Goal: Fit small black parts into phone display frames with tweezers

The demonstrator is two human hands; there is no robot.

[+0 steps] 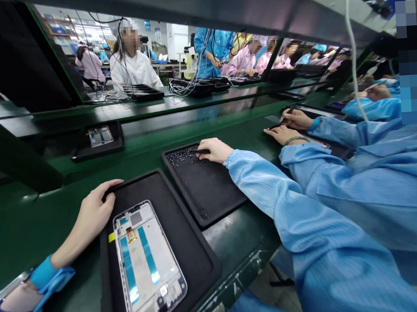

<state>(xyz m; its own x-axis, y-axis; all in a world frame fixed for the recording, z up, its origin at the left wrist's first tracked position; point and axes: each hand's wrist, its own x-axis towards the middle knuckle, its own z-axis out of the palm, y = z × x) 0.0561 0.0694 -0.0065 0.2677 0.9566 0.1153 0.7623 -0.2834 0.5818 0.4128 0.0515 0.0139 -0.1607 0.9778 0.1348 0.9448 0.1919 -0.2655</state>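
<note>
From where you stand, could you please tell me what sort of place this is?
Probably an electronics assembly workshop: a phone frame lies in a black tray, small parts lie in a second tray, and people in coloured coats work beyond.

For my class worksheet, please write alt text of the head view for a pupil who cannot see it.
The right hand holds a slim dark tool over small parts in a black tray, while the left hand touches the edge of another tray bearing a phone-like frame. A co-worker's hand shows farther right.
</note>
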